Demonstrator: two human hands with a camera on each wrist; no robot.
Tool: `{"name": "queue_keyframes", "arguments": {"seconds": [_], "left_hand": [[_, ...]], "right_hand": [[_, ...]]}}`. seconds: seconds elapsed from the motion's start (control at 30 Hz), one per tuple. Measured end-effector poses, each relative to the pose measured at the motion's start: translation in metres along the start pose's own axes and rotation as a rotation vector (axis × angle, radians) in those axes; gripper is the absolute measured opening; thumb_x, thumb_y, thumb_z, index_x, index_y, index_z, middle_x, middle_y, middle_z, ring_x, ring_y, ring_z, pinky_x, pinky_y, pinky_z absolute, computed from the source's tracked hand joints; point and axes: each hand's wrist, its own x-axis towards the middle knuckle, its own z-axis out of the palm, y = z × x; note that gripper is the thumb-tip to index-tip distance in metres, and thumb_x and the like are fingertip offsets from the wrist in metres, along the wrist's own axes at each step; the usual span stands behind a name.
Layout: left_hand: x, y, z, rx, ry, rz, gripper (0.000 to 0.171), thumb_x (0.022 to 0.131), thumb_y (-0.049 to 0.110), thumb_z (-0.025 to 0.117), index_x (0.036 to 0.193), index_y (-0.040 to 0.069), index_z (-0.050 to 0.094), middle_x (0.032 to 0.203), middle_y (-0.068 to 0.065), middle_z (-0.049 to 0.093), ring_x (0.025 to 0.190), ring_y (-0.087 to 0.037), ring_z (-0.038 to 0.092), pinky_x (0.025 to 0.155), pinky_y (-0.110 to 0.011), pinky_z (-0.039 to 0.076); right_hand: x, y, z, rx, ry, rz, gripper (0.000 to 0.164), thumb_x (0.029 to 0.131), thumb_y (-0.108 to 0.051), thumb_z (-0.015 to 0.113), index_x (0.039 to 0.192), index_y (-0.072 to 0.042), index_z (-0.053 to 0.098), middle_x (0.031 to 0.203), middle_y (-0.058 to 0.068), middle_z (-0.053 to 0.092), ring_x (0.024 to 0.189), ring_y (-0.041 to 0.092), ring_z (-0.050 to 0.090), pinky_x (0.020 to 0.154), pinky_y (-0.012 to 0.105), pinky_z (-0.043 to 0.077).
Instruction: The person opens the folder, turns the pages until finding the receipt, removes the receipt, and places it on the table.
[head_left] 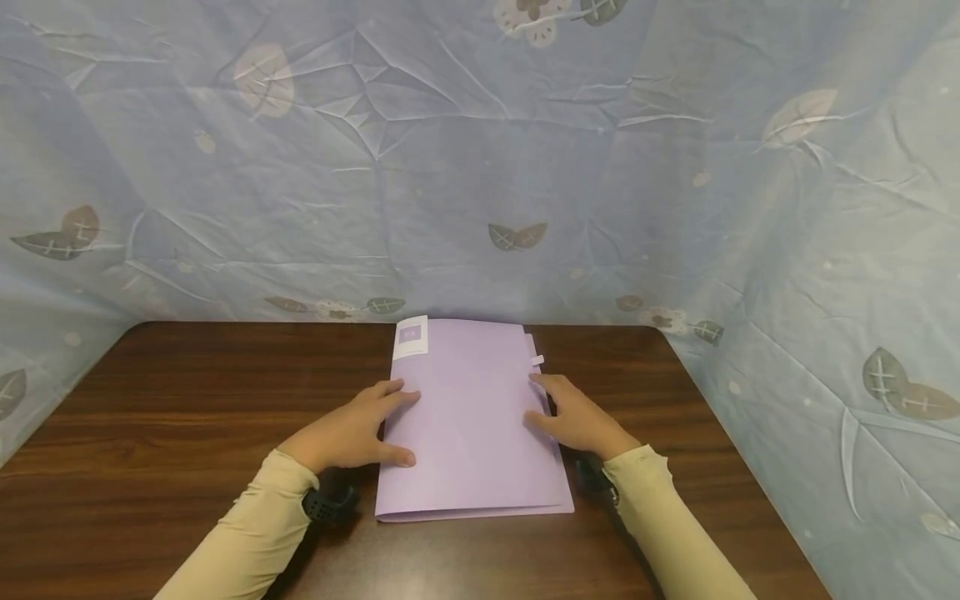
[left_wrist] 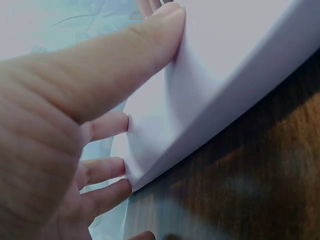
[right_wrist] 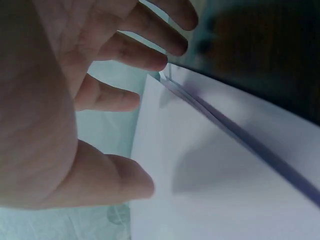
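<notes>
Well, patterned cloth (head_left: 450, 183): it is hanging creased behind the table's far edge and alongside its right edge.
Table (head_left: 225, 392): its dark wood-grain top is carrying the work in front of you.
Lilac folder (head_left: 472, 467): it is lying flat, its top end reaching the table's far edge, between the two far corners and somewhat nearer the right one; its right side is gaping slightly.
Handling: you are probably dealing with something light, bendy and rather slippery, the cover likely creasing if pinched hard; the thicker left edge is looking like the firmest hold, with the loose right edge better supported from beneath.
Sleeves (head_left: 240, 533): pale yellow ones are covering your forearms.
Left hand (head_left: 352, 429): your fingers are spreading at the folder's left edge, thumb resting on the cover, clenching nothing.
Right hand (head_left: 581, 421): your fingers are reaching loosely along the right edge, thumb over the cover, grasping nothing.
Label sticker (head_left: 411, 348): it is marking the folder's far-left corner.
White tab (head_left: 537, 360): it is poking out on the right, just beyond your fingertips.
</notes>
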Motion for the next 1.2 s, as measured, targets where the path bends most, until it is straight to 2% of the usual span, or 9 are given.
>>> {"name": "queue_keyframes", "arguments": {"seconds": [0.13,0.33,0.47,0.63,0.9,1.2], "left_hand": [[0.001,0.004,0.001,0.003,-0.003,-0.002,0.097,0.081,0.057,0.083,0.157,0.010,0.045,0.165,-0.025,0.028,0.151,-0.048,0.027,0.113,-0.064,0.036],[0.004,0.009,-0.001,0.014,-0.005,-0.002,0.095,0.081,0.056,0.083,0.157,0.011,0.045,0.165,-0.024,0.028,0.151,-0.047,0.028,0.114,-0.062,0.037],[0.004,0.011,-0.003,0.019,-0.004,0.008,0.095,0.082,0.055,0.083,0.156,0.010,0.046,0.165,-0.025,0.029,0.151,-0.048,0.027,0.114,-0.063,0.035],[0.004,0.011,-0.002,0.033,0.013,0.030,0.100,0.078,0.060,0.084,0.155,0.009,0.047,0.162,-0.028,0.031,0.150,-0.048,0.029,0.115,-0.063,0.035],[0.012,0.015,0.005,0.080,0.049,0.119,0.098,0.074,0.062,0.085,0.152,0.012,0.053,0.164,-0.024,0.032,0.152,-0.046,0.027,0.118,-0.061,0.031],[0.020,0.021,0.006,0.114,0.012,0.103,0.098,0.073,0.062,0.086,0.152,0.015,0.053,0.166,-0.020,0.032,0.153,-0.045,0.026,0.119,-0.061,0.029]], "right_hand": [[-0.002,-0.001,0.004,-0.046,-0.031,-0.004,0.079,0.097,-0.030,0.072,0.159,0.001,0.033,0.159,0.025,0.038,0.147,0.039,0.038,0.120,0.056,0.031],[-0.005,-0.002,0.003,-0.128,-0.069,-0.007,0.069,0.096,-0.028,0.073,0.152,0.002,0.046,0.159,0.028,0.038,0.149,0.044,0.033,0.120,0.059,0.028],[-0.005,-0.003,0.004,-0.140,-0.084,-0.002,0.067,0.097,-0.031,0.072,0.151,0.001,0.048,0.160,0.030,0.035,0.150,0.047,0.030,0.120,0.062,0.027],[-0.004,-0.001,0.006,-0.155,-0.087,0.014,0.068,0.096,-0.035,0.072,0.152,-0.004,0.049,0.161,0.027,0.036,0.150,0.045,0.031,0.120,0.060,0.028],[-0.001,0.003,0.007,-0.170,-0.087,-0.002,0.069,0.096,-0.038,0.073,0.152,-0.006,0.050,0.161,0.026,0.037,0.150,0.044,0.033,0.120,0.061,0.029],[0.000,-0.001,0.008,-0.185,-0.077,0.005,0.068,0.095,-0.038,0.073,0.151,-0.006,0.051,0.161,0.025,0.038,0.150,0.045,0.033,0.120,0.061,0.028]]}}
